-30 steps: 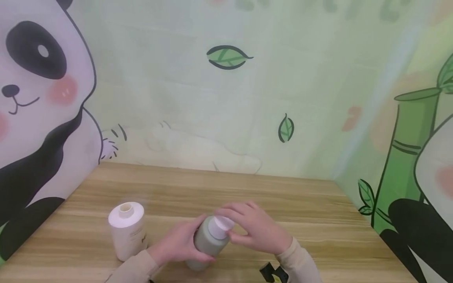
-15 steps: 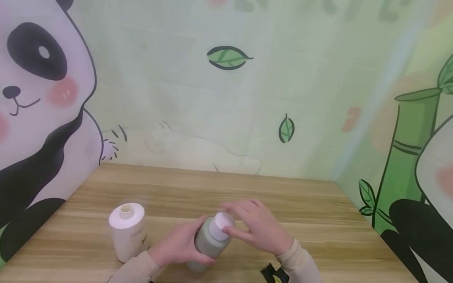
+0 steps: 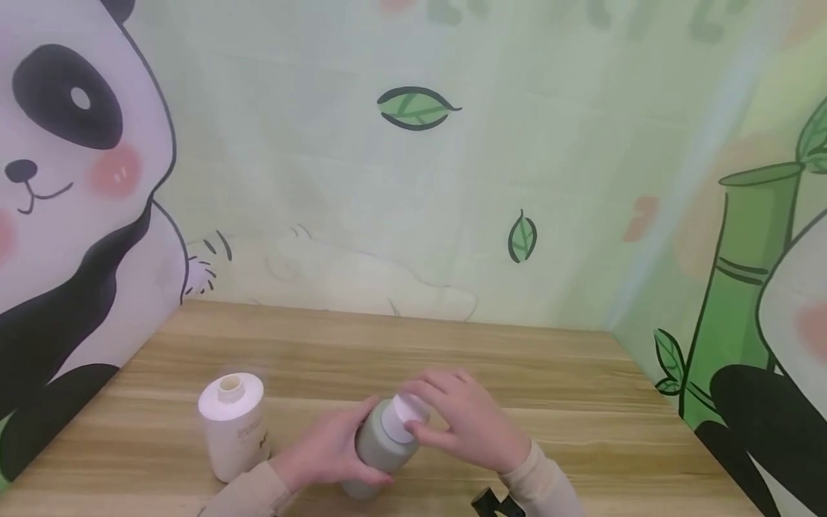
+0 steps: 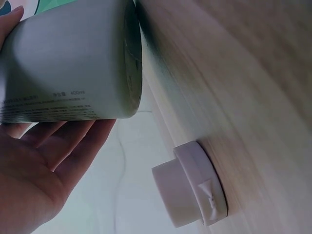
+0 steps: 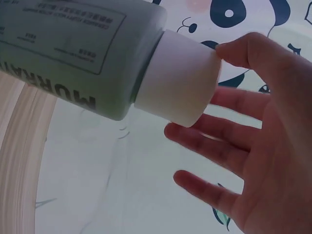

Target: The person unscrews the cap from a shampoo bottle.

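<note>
My left hand (image 3: pixel 329 445) grips a grey-green bottle (image 3: pixel 384 449) round its body, tilted with its top leaning right. In the left wrist view its base hangs close over the wooden table. A smooth white cap (image 5: pixel 178 78) sits on the bottle's top. My right hand (image 3: pixel 459 416) pinches that cap, thumb at its near edge and fingers on the far side; in the right wrist view the little finger stands apart. A pale, stepped cap-like piece (image 4: pixel 190 185) with a bow-shaped relief rests on the table in the left wrist view.
A white bottle (image 3: pixel 234 427) with a bare neck stands upright left of my left forearm. By my right sleeve lies a small black object (image 3: pixel 496 502) at the table's near edge. A panda-print cloth (image 3: pixel 310 179) hangs behind the wooden table (image 3: pixel 400 345).
My right fingers lifted and spread from the cap half a second ago and are now closed round it again. The left hand and the grey-green bottle have hardly moved.
</note>
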`<state>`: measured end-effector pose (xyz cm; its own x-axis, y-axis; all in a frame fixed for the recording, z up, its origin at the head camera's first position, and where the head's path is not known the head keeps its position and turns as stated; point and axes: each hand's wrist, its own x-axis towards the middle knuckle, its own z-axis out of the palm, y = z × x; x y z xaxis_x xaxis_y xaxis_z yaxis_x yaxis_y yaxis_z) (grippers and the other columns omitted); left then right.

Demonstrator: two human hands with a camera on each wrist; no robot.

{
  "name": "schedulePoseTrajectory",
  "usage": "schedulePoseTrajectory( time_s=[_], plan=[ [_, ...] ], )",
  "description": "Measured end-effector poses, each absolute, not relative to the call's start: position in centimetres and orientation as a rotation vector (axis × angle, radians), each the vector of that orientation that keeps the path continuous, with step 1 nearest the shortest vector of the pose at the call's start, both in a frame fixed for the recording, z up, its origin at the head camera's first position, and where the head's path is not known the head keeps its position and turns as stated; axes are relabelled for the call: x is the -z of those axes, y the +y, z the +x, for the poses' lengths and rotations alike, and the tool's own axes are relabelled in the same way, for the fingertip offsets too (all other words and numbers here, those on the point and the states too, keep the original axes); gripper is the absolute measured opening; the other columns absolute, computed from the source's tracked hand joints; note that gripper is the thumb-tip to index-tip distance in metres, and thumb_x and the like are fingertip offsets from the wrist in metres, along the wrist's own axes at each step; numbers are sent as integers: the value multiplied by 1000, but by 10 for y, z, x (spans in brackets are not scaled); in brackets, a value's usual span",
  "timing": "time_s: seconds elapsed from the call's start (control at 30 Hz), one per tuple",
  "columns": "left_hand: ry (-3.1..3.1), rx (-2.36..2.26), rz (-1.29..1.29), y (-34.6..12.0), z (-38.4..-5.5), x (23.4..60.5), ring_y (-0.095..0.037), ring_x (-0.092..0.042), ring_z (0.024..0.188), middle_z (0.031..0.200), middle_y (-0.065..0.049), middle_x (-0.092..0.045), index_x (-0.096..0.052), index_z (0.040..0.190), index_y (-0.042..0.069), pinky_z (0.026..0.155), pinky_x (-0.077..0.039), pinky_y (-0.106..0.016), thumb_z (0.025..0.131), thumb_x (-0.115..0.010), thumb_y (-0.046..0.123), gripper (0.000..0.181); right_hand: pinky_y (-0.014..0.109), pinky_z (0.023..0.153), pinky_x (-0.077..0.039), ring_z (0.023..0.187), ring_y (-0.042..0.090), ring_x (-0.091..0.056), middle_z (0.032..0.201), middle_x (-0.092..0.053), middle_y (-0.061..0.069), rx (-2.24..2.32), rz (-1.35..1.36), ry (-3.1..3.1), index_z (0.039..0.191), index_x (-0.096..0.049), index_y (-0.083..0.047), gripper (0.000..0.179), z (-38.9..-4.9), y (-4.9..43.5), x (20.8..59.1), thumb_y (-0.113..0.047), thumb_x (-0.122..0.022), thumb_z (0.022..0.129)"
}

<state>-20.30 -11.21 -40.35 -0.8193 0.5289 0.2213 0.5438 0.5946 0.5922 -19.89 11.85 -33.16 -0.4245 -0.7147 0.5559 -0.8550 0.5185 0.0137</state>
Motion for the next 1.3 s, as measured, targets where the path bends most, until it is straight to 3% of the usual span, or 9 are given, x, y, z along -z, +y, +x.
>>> schedulePoseTrajectory(
  time_s=[0.13,0.27,0.6,0.9,1.0,1.13,1.3],
  plan=[
    [-2777,1075,-959,-112,-203,404,-3,-62,87,105,7,-68,-50,126,20,73,-50,-23,65,-85,46,74,39,91,-49,110,15,-60,117,-65,-3,-363,1328,-2242,118,-64,-17,40,-197,120,331,-21,-70,78],
    [-2776,1093,-960,-112,-203,404,-2,-62,88,105,7,-68,-50,124,21,73,-50,-23,65,-85,45,72,40,92,-49,112,16,-60,119,-65,-2,-351,1345,-2230,120,-62,-16,42,-196,120,332,-20,-70,79],
    [-2739,988,-952,-111,-203,402,-4,-62,82,99,6,-68,-52,124,18,69,-48,-22,62,-85,49,77,42,92,-49,113,15,-61,121,-67,-1,-330,1206,-2323,126,-59,-16,48,-198,126,326,-50,-58,92],
    [-2748,1002,-926,-112,-201,405,-3,-61,81,99,6,-67,-51,124,18,67,-48,-22,61,-86,49,78,40,90,-49,104,11,-62,108,-68,-6,-345,1187,-2305,114,-65,-18,41,-197,124,327,-51,-59,90],
    [-2753,993,-924,-111,-202,405,-3,-61,81,98,7,-68,-51,124,19,67,-47,-22,61,-85,51,78,39,89,-49,102,11,-63,106,-68,-7,-328,1203,-2287,112,-65,-18,38,-197,123,327,-49,-62,90],
    [-2770,1013,-930,-111,-202,405,-4,-62,84,101,5,-68,-50,127,19,69,-49,-22,63,-84,50,79,40,89,-49,105,13,-62,112,-67,-4,-334,1270,-2288,117,-65,-17,35,-198,125,327,-35,-67,87],
    [-2771,1056,-965,-111,-203,403,-10,-65,91,109,3,-68,-49,127,18,75,-51,-25,66,-85,45,77,42,93,-47,111,16,-60,121,-64,1,-312,1367,-2267,126,-61,-17,45,-198,127,326,-22,-69,82]
  ],
)
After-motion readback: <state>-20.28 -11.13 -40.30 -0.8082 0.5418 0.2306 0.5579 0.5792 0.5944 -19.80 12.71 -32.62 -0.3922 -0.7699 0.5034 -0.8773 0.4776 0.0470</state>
